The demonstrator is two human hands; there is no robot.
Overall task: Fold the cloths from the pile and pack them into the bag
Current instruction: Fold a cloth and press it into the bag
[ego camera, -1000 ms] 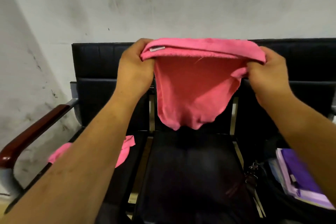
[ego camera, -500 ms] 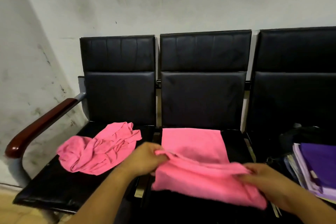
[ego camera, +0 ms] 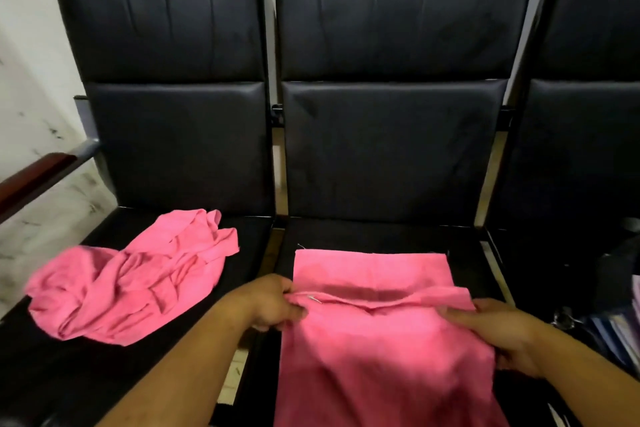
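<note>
Pink soft cloth [ego camera: 374, 347] lies on the black padded middle seat [ego camera: 374, 232], its far half flat, probably so the cushion backs the fold. The left hand [ego camera: 268, 303] and right hand [ego camera: 498, 333] each pinch one end of the raised crease, keeping it straight. A crumpled pile of pink cloths [ego camera: 131, 284] waits on the left seat [ego camera: 69, 378]. The dark bag [ego camera: 614, 274] sits at the right edge, only partly in view.

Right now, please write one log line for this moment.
step: folding | left hand: grips pink cloth | right hand: grips pink cloth | pile: left seat
</note>
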